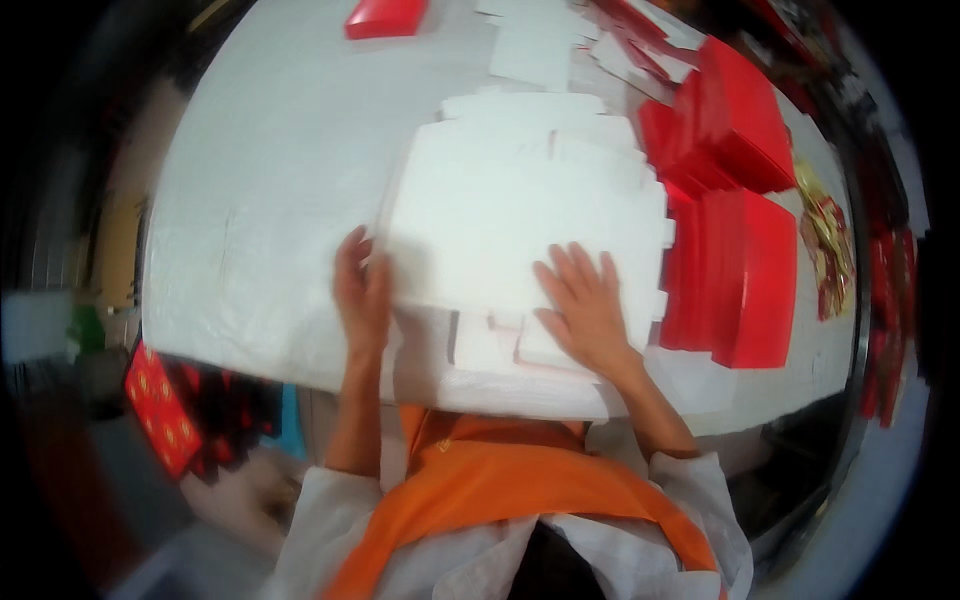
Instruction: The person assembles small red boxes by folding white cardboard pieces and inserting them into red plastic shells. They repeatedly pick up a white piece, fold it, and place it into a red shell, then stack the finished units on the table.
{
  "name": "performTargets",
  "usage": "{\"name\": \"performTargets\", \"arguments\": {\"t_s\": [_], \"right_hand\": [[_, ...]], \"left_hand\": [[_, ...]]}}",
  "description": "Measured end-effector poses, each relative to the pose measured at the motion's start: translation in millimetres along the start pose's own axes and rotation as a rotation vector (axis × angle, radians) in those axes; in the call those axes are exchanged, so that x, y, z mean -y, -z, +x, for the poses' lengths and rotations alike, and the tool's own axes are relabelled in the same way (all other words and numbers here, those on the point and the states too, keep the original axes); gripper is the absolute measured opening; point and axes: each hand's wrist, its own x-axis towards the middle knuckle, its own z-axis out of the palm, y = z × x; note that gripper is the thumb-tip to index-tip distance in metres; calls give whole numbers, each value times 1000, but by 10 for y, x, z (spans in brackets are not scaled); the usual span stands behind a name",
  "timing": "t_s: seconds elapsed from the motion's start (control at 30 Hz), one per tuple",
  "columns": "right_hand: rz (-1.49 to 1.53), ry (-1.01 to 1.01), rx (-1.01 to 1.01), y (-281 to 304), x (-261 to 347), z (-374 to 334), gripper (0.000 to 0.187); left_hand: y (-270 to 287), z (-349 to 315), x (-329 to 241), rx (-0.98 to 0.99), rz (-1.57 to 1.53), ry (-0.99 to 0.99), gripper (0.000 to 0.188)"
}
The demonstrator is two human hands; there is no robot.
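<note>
A flat white cardboard box blank with notched, tabbed edges lies in front of me, on top of other white blanks that show at its near side. My right hand rests palm down on its near right part, fingers spread. At the near left edge of the blank is my left hand, its thumb side against or very close to that edge. A gap shows between its thumb and fingers, and I see nothing held there.
Red boxes stand in rows along the right, with more red boxes behind. Another red box sits at the far left of the white table. Loose white blanks lie at the back; gold and red packaging lies far right.
</note>
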Motion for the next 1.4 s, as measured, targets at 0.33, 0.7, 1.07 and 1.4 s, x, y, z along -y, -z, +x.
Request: {"name": "performTargets", "arguments": {"t_s": [0.33,0.7,1.07,1.4], "right_hand": [[164,-237,-341,235,-416,55,47],[245,-141,72,349,-1093,1459,30],[274,-121,-184,477,-691,1036,21],[-51,81,-349,159,-661,918,44]], "left_hand": [[170,-477,179,-27,167,-127,48],[-719,-1007,-284,678,519,-884,74],[-727,-1049,-268,634,508,-844,68],[-736,-1080,-192,569,526,-881,67]]}}
